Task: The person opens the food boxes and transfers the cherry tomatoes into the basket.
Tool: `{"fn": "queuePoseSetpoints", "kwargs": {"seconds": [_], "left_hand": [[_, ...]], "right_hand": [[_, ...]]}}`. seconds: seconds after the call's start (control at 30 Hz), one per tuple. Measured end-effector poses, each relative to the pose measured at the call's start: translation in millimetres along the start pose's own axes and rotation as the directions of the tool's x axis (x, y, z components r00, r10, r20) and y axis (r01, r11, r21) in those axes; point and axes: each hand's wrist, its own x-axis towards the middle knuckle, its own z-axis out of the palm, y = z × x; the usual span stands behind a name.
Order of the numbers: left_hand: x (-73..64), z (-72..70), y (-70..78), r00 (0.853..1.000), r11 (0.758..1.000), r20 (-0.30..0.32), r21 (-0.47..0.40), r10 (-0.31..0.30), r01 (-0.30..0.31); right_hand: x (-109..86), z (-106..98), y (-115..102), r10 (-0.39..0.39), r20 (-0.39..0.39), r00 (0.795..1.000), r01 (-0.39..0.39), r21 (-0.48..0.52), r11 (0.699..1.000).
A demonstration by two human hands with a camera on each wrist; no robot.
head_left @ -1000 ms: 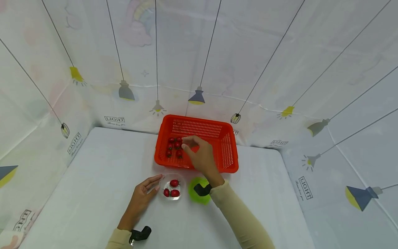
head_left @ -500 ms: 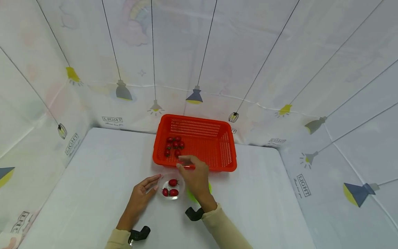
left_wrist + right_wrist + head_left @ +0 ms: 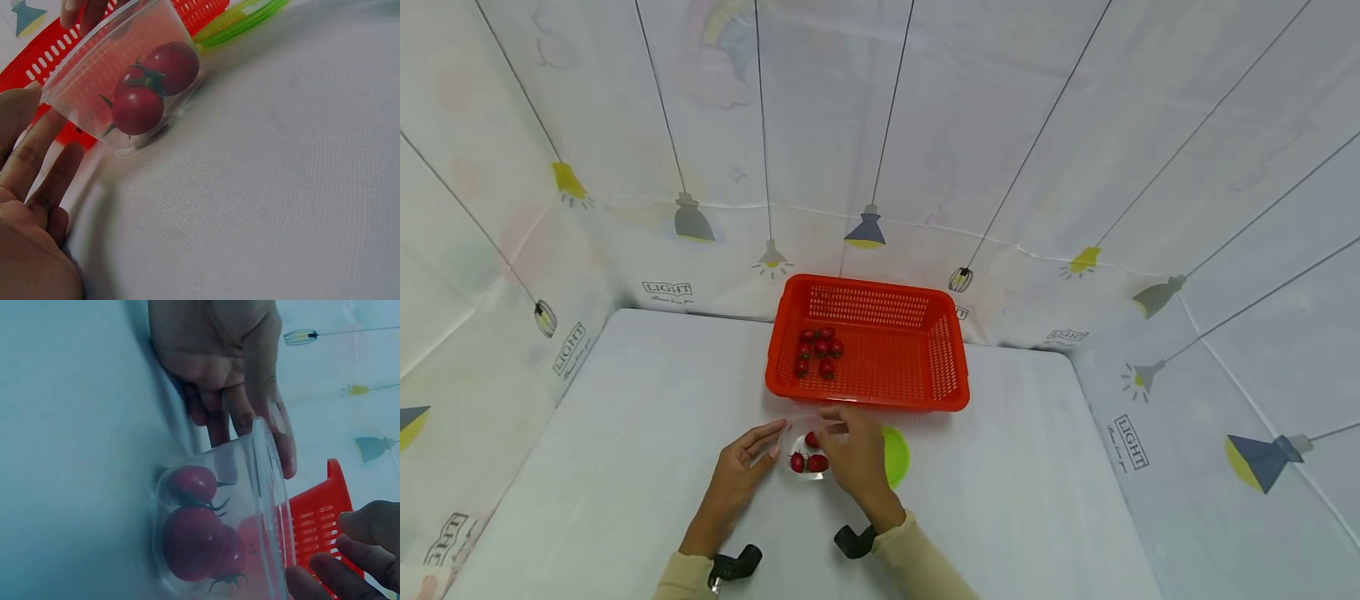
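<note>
A clear plastic bowl [image 3: 793, 473] with three cherry tomatoes [image 3: 137, 111] inside stands on the white table. My left hand [image 3: 739, 473] holds it at its left side, thumb and fingertips at the rim. Over the bowl's right side is my right hand [image 3: 854, 457], fingers spread and nothing visible between them. In the right wrist view the right fingers [image 3: 369, 522] show beside the bowl's mouth. Behind the bowl, a red plastic basket [image 3: 895, 403] has several more cherry tomatoes [image 3: 822, 348] grouped in its left part.
A bright green round lid [image 3: 896, 457] lies just right of the bowl, partly behind the right hand. The basket stands near the table's back edge. Printed sheeting [image 3: 820, 125] with lamp drawings rises behind and beside the table.
My right hand has come back from above the basket's tomatoes to the bowl, uncovering more of the green lid. The left hand and the bowl stay in place.
</note>
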Motion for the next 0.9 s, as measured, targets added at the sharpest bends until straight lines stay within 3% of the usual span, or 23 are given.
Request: {"fn": "queuePoseSetpoints", "kwargs": {"seconds": [0.1, 0.37, 0.9], "left_hand": [[-0.1, -0.1, 0.4, 1.0, 1.0, -0.003, -0.001, -0.008, 0.008], [-0.3, -0.4, 0.6, 1.0, 1.0, -0.004, 0.011, -0.002, 0.002], [1.0, -2.3, -1.5, 1.0, 1.0, 0.02, 0.004, 0.015, -0.015]], "right_hand": [[-1.2, 2.2, -1.2, -0.011, 0.013, 1.0, 0.011, -0.022, 1.0], [-9.1, 7.9, -15.0, -0.04, 0.096, 0.995, 0.06, -0.217, 0.974], [-7.6, 27.5, -10.4, -0.003, 0.188, 0.982, 0.037, -0.174, 0.984]]}}
